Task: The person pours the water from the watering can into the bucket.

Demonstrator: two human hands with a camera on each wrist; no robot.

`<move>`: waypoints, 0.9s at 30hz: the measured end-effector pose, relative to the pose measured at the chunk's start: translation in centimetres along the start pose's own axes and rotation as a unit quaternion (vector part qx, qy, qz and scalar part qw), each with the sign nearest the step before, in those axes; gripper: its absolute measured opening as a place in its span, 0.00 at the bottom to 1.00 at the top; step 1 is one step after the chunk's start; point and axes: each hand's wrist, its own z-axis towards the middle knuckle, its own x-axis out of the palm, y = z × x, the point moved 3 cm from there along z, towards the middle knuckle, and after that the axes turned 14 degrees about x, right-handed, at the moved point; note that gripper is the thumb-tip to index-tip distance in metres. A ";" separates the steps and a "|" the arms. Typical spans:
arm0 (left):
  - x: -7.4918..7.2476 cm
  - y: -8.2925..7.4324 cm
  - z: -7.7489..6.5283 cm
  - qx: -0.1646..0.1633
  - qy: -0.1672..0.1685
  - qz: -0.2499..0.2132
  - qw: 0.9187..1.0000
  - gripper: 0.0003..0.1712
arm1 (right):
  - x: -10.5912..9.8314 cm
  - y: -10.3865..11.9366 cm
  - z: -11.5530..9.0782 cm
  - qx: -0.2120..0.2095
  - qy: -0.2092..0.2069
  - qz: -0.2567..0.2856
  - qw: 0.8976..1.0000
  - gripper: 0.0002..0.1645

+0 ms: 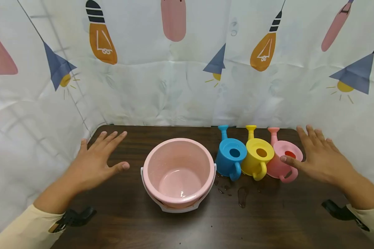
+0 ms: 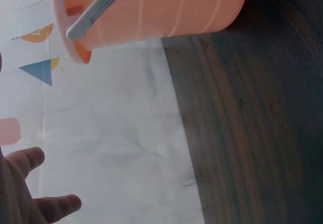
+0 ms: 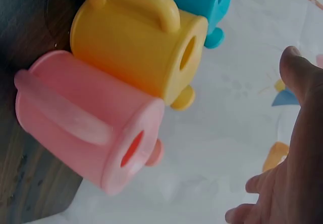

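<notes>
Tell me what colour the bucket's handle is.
White: the handle of the bucket shows best in the head view.

A broad lane runs along the near edge of the surface [image 1: 127, 228], and another lies open between the left edge and the pink bucket [image 1: 178, 169], beside the left fingers [image 1: 116, 141]. The bucket's lowered white handle [image 1: 174, 209] juts toward the near edge. Near the far right corner, the blue [image 1: 225, 162], yellow [image 1: 251, 163] and pink watering cans [image 1: 275, 163] crowd together, barring passage between them; only a narrow gap separates blue can and bucket. A cloth backdrop [image 1: 187, 100] blocks the far edge.
</notes>
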 end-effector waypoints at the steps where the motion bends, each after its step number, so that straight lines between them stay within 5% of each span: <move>1: 0.1 -0.2 -0.1 0.001 -0.005 -0.007 1.000 0.57 | 0.1 0.0 -0.1 -0.001 -0.002 0.004 1.000 0.70; 19: 1.9 -1.5 -0.7 0.012 -0.036 -0.025 0.999 0.53 | 1.2 2.0 -1.8 -0.041 -0.027 0.048 0.998 0.66; 27: 2.0 -2.7 -0.6 0.036 -0.043 -0.069 0.996 0.53 | 1.5 2.8 -2.5 -0.042 -0.021 0.053 0.997 0.68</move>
